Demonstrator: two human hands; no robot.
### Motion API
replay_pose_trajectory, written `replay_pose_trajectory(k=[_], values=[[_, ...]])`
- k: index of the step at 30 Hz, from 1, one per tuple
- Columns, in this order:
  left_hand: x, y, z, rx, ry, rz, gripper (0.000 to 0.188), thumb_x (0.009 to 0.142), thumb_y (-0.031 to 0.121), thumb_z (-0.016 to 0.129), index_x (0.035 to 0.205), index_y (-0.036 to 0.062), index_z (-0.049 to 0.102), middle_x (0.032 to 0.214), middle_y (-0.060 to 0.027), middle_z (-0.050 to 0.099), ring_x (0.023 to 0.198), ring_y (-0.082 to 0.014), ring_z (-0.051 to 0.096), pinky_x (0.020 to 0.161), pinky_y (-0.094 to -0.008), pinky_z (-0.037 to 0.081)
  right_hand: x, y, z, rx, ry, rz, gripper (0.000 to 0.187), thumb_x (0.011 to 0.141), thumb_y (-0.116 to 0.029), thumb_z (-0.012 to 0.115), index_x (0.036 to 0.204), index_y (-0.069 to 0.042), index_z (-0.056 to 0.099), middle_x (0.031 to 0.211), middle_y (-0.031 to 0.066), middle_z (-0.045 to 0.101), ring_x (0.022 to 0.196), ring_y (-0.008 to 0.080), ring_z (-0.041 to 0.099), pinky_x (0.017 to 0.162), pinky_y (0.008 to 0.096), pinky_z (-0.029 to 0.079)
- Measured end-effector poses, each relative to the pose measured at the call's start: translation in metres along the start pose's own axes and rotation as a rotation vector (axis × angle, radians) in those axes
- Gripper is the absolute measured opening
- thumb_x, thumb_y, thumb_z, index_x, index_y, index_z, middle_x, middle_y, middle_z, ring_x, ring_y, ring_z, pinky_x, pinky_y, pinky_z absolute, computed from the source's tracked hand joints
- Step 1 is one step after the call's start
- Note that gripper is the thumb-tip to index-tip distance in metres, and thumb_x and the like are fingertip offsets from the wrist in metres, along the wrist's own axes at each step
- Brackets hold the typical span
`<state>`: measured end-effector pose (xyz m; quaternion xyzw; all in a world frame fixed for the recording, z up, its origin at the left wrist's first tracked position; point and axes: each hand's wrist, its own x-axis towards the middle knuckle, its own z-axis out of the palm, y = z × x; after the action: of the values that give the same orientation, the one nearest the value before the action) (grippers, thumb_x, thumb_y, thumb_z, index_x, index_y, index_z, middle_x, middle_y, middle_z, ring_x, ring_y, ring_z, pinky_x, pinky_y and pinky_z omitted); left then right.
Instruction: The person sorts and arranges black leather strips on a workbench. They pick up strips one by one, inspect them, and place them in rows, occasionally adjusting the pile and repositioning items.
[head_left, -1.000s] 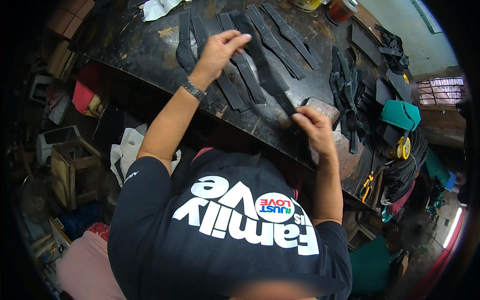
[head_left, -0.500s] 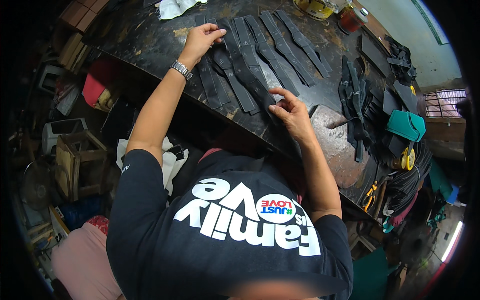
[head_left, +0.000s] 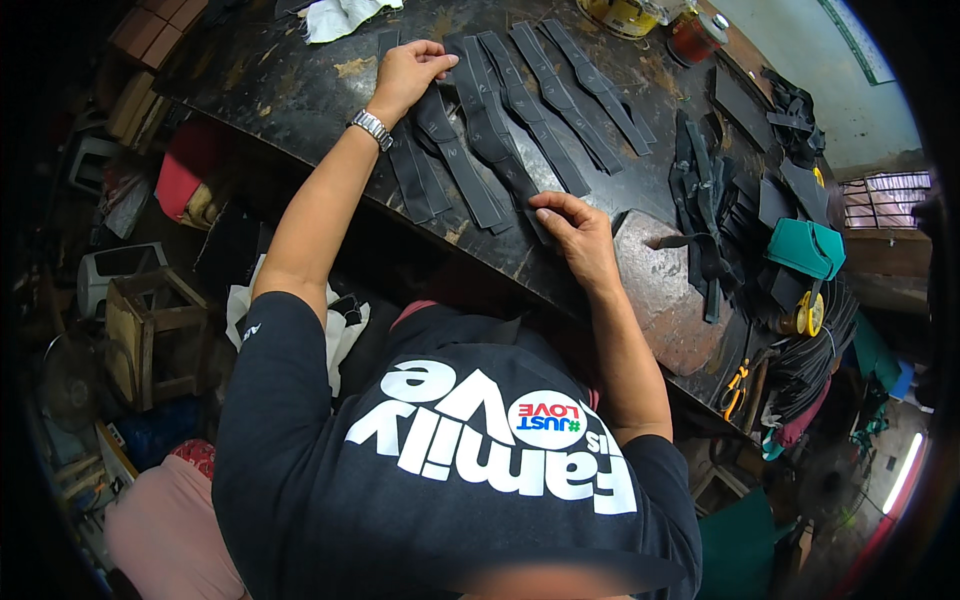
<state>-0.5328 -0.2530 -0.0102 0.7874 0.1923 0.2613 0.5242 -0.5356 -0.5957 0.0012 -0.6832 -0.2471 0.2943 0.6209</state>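
Observation:
Between my hands a black strap (head_left: 490,142) with a widened middle stretches along the dark worktable (head_left: 290,90). At its far end the fingers of my left hand (head_left: 405,78) are closed in a pinch by the edge. My right hand (head_left: 578,238) has thumb and forefinger closed on the near end. Just left of it lies another black strap (head_left: 455,160), partly behind my left hand. Similar straps (head_left: 535,112) are laid out side by side to the right, most with small pale marks on the wide part.
Right of the straps lies a worn, flat slab (head_left: 665,300) at the table edge. Beyond it are a heap of black strips (head_left: 705,190), a teal piece (head_left: 806,248) and orange-handled pliers (head_left: 736,388). A red jar (head_left: 697,40) and a yellow tub (head_left: 625,15) stand at the back.
The strap between my hands has shifted slightly left, away from the strap on its right, and lies flatter. Both hands have stayed at its ends.

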Motion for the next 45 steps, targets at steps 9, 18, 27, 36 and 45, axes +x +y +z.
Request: replay_pose_trajectory(k=[9,18,27,36,45], values=[[0.013,-0.011,0.005,0.026,-0.001,0.047,0.03,0.083,0.022,0.078,0.102,-0.0001,0.072,0.083,-0.0055,0.074,0.071,-0.0099,0.069,0.068,-0.0241,0.053,-0.001,-0.005,0.001,-0.036,0.031,0.122,0.019,0.092,-0.011,0.066,0.109,-0.006,0.073,0.085,-0.0031,0.067,0.062,0.0018,0.051,0.053,0.0161,0.039],[0.011,-0.001,0.006,-0.058,-0.02,0.028,0.029,0.085,0.02,0.077,0.105,0.0005,0.071,0.085,-0.0029,0.073,0.074,-0.0083,0.068,0.065,-0.0213,0.05,-0.002,-0.009,0.001,-0.006,0.075,0.114,0.018,0.092,-0.01,0.065,0.109,-0.007,0.072,0.085,-0.0031,0.067,0.065,0.0025,0.053,0.055,0.0181,0.044],[0.051,-0.009,0.013,-0.096,-0.03,0.061,0.031,0.087,0.022,0.077,0.11,0.002,0.069,0.091,-0.001,0.072,0.08,-0.0068,0.067,0.066,-0.0193,0.048,0.018,-0.024,-0.016,-0.018,0.234,-0.003,0.018,0.092,-0.009,0.065,0.109,-0.007,0.073,0.089,-0.003,0.067,0.071,0.0024,0.056,0.058,0.018,0.044],[0.065,-0.03,0.023,-0.006,-0.018,0.072,0.033,0.086,0.022,0.077,0.111,0.0014,0.07,0.091,-0.0038,0.074,0.079,-0.0105,0.069,0.072,-0.0231,0.052,0.014,-0.021,-0.004,0.082,0.109,0.135,0.021,0.092,-0.009,0.065,0.112,-0.006,0.072,0.086,-0.0017,0.066,0.066,0.0045,0.055,0.057,0.0177,0.044],[0.025,0.011,0.026,0.621,0.191,0.359,0.047,0.086,0.025,0.074,0.129,0.0135,0.06,0.101,-0.0108,0.072,0.088,-0.0226,0.07,0.081,-0.0342,0.055,-0.015,-0.041,-0.009,-0.864,0.186,-0.279,0.028,0.087,-0.003,0.061,0.114,-0.009,0.067,0.107,0.0152,0.062,0.095,0.035,0.065,0.08,0.0413,0.053]])
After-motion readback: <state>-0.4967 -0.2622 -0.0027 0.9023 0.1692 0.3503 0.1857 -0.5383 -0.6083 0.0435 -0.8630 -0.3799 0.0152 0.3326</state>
